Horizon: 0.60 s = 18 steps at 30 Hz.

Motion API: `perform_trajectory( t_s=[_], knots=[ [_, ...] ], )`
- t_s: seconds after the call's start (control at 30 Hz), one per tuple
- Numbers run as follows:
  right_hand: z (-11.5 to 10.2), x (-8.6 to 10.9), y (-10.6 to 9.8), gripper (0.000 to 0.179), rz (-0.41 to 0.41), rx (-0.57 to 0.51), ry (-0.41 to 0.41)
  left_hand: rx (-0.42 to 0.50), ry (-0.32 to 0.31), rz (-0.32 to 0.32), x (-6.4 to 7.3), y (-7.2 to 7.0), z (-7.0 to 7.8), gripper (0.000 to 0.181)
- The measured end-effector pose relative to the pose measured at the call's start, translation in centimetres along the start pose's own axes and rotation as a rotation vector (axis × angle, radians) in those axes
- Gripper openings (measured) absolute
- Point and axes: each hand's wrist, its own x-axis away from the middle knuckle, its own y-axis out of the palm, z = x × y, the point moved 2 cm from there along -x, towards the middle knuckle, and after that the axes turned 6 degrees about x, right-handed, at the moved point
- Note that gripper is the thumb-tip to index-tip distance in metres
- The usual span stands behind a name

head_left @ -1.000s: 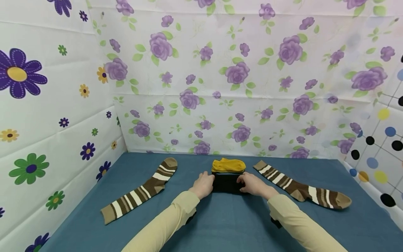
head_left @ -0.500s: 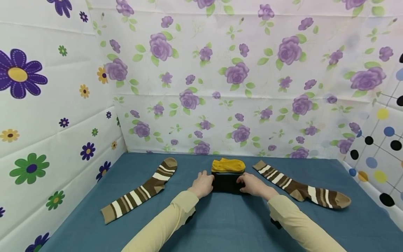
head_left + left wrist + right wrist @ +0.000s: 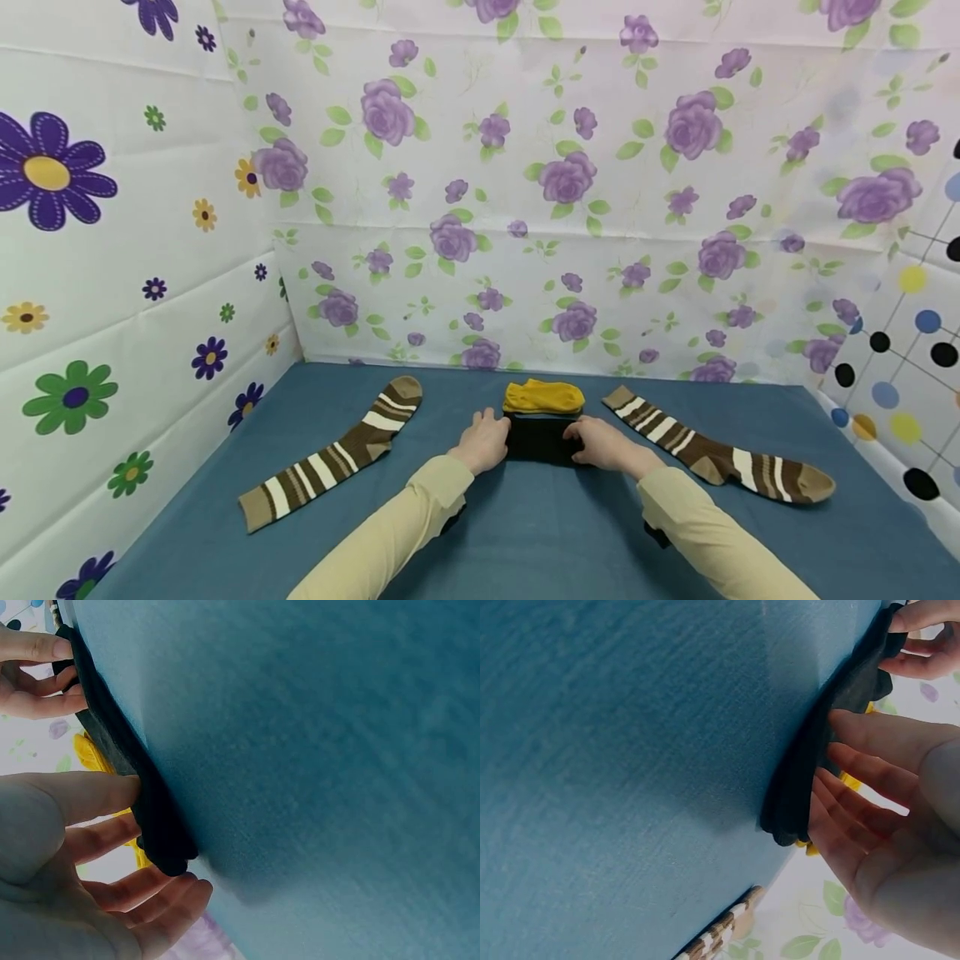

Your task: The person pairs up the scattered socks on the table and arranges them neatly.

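Head view: on a clock laid over the blue tabletop [image 3: 517, 533] with the person at 6, pale sleeves [image 3: 393, 525] came in nearest, from 7 and 5 o'clock. A brown-and-white striped sock [image 3: 341, 452] lay slantwise around 9 o'clock, and another striped sock [image 3: 720, 457] around 3, both well apart from the hands. At the clock's centre lay a folded black cloth [image 3: 540, 439], the left hand [image 3: 481, 442] at its 9 o'clock end, the right hand [image 3: 602, 442] at its 3 o'clock end. Both hands were partly spread, fingers relaxed and fingertips touching the cloth. Just beyond, at 12 o'clock, sat a yellow bundle [image 3: 543, 397]; farthest stood a purple-rose backdrop [image 3: 517, 167].
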Motion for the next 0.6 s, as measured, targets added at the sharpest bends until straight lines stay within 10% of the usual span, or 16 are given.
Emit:
perform_trajectory(
  t_s=[0.6],
  knots=[
    [0.1,-0.2,-0.2,0.027,-0.015,-0.094,0.028,0.051,0.099,0.05,0.6,-1.4,-0.5,0.021]
  ],
)
